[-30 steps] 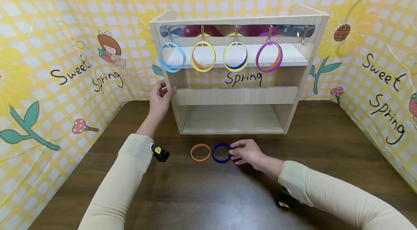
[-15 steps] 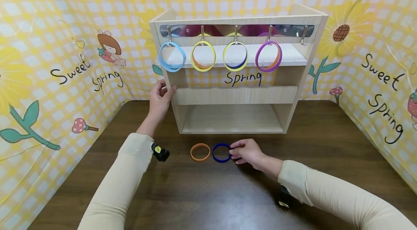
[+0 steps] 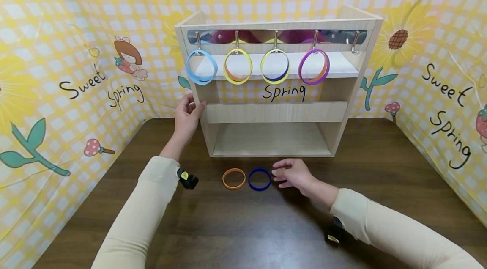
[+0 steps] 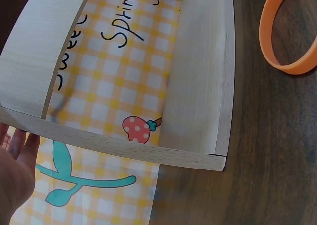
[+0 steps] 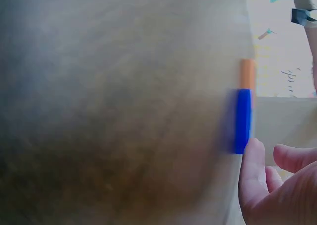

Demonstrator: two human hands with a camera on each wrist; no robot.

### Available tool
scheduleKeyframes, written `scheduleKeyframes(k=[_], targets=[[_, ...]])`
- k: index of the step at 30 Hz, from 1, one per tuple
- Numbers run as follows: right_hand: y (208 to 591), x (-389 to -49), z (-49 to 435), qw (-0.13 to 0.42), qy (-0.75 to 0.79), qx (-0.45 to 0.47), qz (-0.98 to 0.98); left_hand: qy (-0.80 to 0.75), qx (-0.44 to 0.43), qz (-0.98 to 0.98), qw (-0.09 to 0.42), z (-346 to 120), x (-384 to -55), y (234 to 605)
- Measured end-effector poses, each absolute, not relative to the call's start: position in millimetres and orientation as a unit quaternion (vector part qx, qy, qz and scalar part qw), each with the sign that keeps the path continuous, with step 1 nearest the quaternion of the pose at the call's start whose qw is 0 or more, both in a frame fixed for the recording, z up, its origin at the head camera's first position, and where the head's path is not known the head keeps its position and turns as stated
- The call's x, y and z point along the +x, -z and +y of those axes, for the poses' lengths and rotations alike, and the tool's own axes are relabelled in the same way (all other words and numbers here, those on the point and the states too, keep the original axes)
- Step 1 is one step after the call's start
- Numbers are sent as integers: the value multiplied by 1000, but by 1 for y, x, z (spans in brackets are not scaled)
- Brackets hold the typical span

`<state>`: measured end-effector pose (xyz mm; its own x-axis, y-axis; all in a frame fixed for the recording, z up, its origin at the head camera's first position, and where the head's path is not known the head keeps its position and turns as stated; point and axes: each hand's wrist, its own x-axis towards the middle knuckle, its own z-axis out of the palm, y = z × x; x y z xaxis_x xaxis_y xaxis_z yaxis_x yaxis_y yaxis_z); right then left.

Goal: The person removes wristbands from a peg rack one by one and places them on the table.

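With its thumb at the front edge, my left hand (image 3: pixel 185 117) holds the left side panel of a pale wooden shelf rack (image 3: pixel 275 112). In the left wrist view, its fingertips (image 4: pixel 30 148) are partly hidden behind that panel. My right hand (image 3: pixel 296 175) is just right of a dark blue wristband (image 3: pixel 260 189), fingers loosely extended and nothing held. An orange wristband (image 3: pixel 233 188) lies left of the blue one on the table. Hooks carry a light blue wristband (image 3: pixel 201 81), two yellow-fronted ones, and a purple wristband (image 3: pixel 313 82) with orange inside.
A metal hook strip (image 3: pixel 256 36) runs across the rack's top; its rightmost hook (image 3: pixel 355 42) bears no band. Yellow checked cloth (image 3: pixel 95 15) surrounds the brown table (image 3: pixel 236 231) at the back and sides. Small black cameras (image 3: pixel 187 179) sit at both wrists.
My right hand has drawn slightly right and back from the dark blue wristband, its fingers spreading off the rim. The wristbands and my left hand stay put.
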<state>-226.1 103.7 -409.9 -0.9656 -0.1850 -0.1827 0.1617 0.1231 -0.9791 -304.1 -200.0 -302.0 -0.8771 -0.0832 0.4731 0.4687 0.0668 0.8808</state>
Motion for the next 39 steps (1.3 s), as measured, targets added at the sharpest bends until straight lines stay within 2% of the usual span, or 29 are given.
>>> scheduleKeyframes(k=[16, 39], targets=[[353, -231, 136, 42, 693, -48, 718, 670, -135, -699, 211, -199, -303, 301], [286, -234, 165, -45, 750, -75, 656, 658, -139, -710, 209, -200, -303, 300]])
